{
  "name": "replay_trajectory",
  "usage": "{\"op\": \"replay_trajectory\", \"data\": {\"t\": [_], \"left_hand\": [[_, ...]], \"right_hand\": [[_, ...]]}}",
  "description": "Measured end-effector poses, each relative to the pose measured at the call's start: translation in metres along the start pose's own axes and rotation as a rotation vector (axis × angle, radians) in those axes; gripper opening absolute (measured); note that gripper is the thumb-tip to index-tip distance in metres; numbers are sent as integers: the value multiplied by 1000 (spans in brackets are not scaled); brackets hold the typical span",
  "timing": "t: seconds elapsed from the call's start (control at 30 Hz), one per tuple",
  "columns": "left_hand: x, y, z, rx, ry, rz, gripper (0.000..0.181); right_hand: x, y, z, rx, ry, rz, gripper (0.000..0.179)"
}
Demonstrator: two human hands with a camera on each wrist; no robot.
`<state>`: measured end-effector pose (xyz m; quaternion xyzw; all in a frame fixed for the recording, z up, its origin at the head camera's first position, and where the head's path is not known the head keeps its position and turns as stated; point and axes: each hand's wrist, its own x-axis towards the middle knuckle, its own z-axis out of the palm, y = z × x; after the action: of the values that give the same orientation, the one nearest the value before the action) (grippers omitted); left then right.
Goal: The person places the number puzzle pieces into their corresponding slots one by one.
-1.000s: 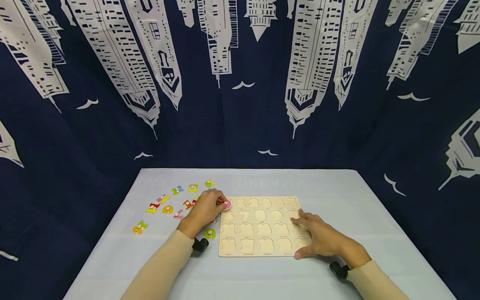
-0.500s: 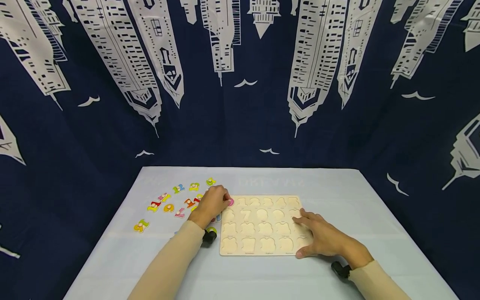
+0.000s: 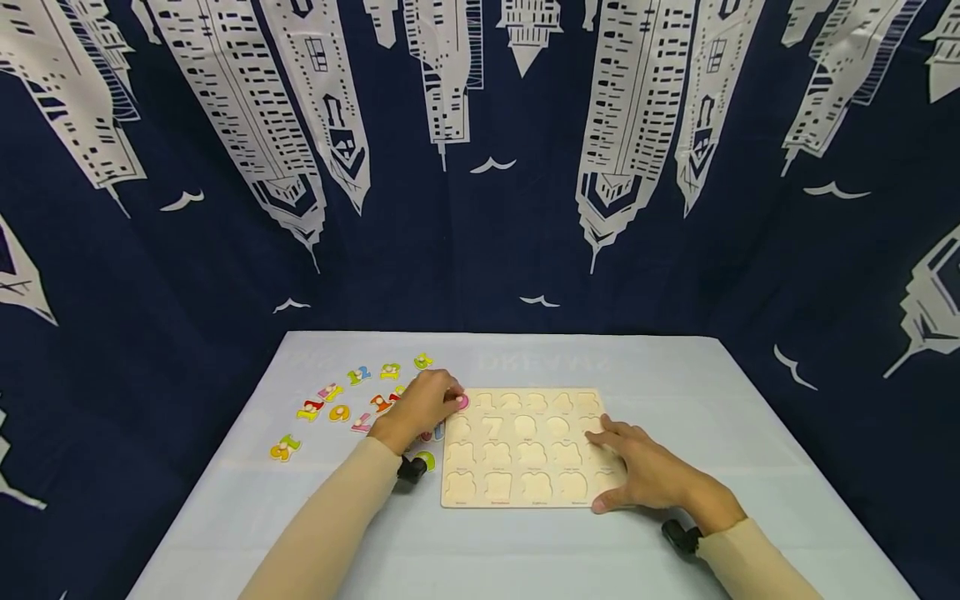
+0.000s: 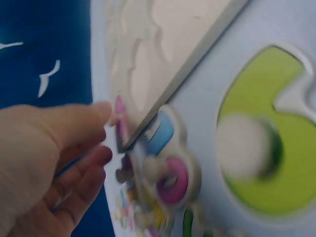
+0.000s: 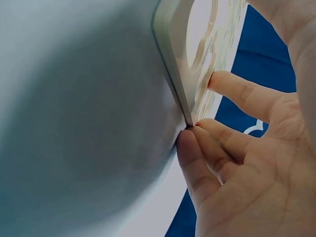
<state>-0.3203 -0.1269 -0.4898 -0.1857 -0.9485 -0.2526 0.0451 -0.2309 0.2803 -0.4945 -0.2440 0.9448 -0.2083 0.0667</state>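
A light wooden puzzle board [image 3: 480, 492] with number-shaped recesses lies on the table. At its far left corner my left hand [image 3: 417, 407] pinches the small knob of a pink puzzle piece [image 3: 462, 402]. The piece lies at the corner recess; the left wrist view shows its pink edge [image 4: 120, 109] at the board, with the thumb at its knob. Partly hidden fingers make the grip hard to see fully. My right hand [image 3: 652, 477] rests on the board's right side, fingers extended. Seen from the right wrist, several fingertips [image 5: 190, 145] touch the edge and one finger lies on top.
Several colourful knobbed number pieces lie left of the board, among them a red one [image 3: 309, 410], an orange nine [image 3: 340, 413] and a yellow-green one [image 3: 285, 448]. A green piece [image 4: 291, 163] sits close to the board's left edge. A dark blue patterned cloth [image 3: 480, 233] hangs behind the table.
My left hand has shifted slightly forward and right over the pink piece, its fingers now covering more of it. The right hand stays on the board. The head view has tilted a little.
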Motion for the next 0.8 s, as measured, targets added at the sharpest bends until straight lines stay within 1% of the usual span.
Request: {"op": "replay_trajectory", "data": {"t": [0.07, 0.13, 0.23, 0.37, 0.47, 0.7, 0.8], "left_hand": [[-5, -3, -6, -31, -14, 1, 24], [-11, -6, -15, -46, -17, -1, 27], [-25, -13, -29, -28, -29, 11, 26], [-45, -24, -44, 12, -48, 50, 23], [-59, -33, -50, 28, -49, 60, 22], [-92, -52, -60, 56, -42, 10, 22], [-103, -60, -63, 62, -29, 19, 20]], "right_hand": [[0, 1, 0, -2, 6, -3, 118], [1, 2, 0, -5, 14, -6, 118], [0, 4, 2, 0, 16, -7, 118], [-1, 5, 3, 10, 5, 5, 119], [-1, 5, 4, 7, 7, 10, 119], [-1, 5, 5, 15, 8, 1, 120], [-1, 5, 4, 15, 10, 1, 120]]}}
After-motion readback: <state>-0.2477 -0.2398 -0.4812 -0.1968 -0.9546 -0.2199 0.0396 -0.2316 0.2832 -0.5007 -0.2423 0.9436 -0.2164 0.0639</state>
